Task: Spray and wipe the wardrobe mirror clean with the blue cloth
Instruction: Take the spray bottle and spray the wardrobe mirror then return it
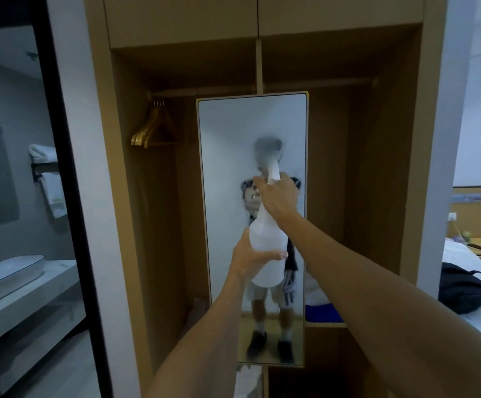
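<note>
Head view: a white spray bottle is held up in front of the wardrobe mirror, nozzle directed at the upper-middle glass. Left hand supports the bottle body from below and beside, its grip curled round the lower part with the thumb lying across the front. Right hand holds the neck and trigger head, its grip closed round it; whether the trigger is pressed cannot be told. A misted, greyish patch shows on the glass just ahead of the nozzle, so spraying is judged under way, with only that one area wetted; the rest of the glass appears dry. The blue cloth lies on the wardrobe shelf just right of the mirror's lower part, partly hidden by the right forearm, in neither hand. Wiping is judged not yet begun: remaining work is further spraying, putting the bottle down, fetching the cloth and wiping the glass. Wooden hangers hang on the rail at upper left
</note>
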### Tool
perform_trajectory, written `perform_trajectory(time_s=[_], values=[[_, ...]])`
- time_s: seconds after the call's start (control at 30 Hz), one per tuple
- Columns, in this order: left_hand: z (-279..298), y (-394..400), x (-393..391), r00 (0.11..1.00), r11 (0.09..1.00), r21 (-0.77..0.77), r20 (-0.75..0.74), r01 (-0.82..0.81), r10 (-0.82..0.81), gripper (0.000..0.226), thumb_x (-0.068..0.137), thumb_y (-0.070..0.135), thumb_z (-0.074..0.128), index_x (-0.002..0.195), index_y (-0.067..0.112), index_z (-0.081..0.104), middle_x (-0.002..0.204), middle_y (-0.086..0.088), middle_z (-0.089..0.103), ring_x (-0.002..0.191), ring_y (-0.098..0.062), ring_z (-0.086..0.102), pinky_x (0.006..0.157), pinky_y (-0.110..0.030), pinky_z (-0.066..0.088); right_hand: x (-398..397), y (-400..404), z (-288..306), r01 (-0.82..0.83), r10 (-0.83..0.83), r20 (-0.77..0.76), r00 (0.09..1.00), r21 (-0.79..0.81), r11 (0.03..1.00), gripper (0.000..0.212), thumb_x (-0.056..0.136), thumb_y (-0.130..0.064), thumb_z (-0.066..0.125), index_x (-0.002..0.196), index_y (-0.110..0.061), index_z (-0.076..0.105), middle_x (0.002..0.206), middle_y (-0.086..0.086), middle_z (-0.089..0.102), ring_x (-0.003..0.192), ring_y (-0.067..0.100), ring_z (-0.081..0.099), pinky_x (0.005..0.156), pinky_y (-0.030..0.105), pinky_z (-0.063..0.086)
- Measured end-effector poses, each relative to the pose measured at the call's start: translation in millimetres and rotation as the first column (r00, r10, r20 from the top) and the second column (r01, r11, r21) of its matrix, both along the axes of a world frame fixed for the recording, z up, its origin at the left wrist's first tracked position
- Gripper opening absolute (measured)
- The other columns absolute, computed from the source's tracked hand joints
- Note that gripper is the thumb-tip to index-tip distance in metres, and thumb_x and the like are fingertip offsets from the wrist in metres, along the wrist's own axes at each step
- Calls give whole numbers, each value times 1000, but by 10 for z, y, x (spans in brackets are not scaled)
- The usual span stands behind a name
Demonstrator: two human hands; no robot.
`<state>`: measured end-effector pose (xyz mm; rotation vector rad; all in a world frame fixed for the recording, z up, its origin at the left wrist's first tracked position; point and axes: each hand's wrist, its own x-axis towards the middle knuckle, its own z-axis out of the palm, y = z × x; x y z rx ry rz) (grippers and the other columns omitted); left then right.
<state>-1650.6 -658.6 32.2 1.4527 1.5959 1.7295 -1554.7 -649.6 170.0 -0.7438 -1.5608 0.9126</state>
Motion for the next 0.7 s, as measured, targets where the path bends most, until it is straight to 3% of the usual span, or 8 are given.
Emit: perform_trajectory(time_s=[0.13,0.37,0.57,0.67,0.7], values=[[-22,105,111,999,999,-28,-2,46,-46,103,43,49,97,133,35,47,124,-2,62,118,-27,59,95,-54,51,107,36,6,136,-138,87,987,35,990,32,91,-38,62,106,-11,55,96,6,62,91,26,64,81,43,55],[-42,142,149,997,996,-49,-2,79,-80,104,42,45,98,133,32,48,125,-5,61,118,-29,58,94,-55,51,194,39,-7,207,-208,75,975,23,978,28,93,-30,60,109,-8,59,91,4,61,81,20,63,74,34,55],[-62,19,251,996,995,-36,-2,88,-88,100,41,49,93,129,35,47,120,0,62,113,-23,59,93,-51,54,251,18,-69,104,-105,44,993,30,994,19,96,-21,56,109,-8,57,70,-8,51,58,6,52,49,15,37],[-156,-3,283,995,995,-45,24,94,-93,97,41,46,91,127,34,48,118,1,62,111,-21,60,93,-48,54,294,10,-152,66,-66,44,997,-4,998,6,94,-15,56,90,-11,54,66,-7,50,54,6,50,47,14,36],[-197,-3,291,994,994,-46,32,103,-102,97,41,46,92,127,35,48,118,1,62,111,-21,60,92,-49,55,308,8,-188,55,-54,39,998,-10,998,14,94,-14,56,80,-15,51,64,-6,50,54,7,49,47,15,36]])
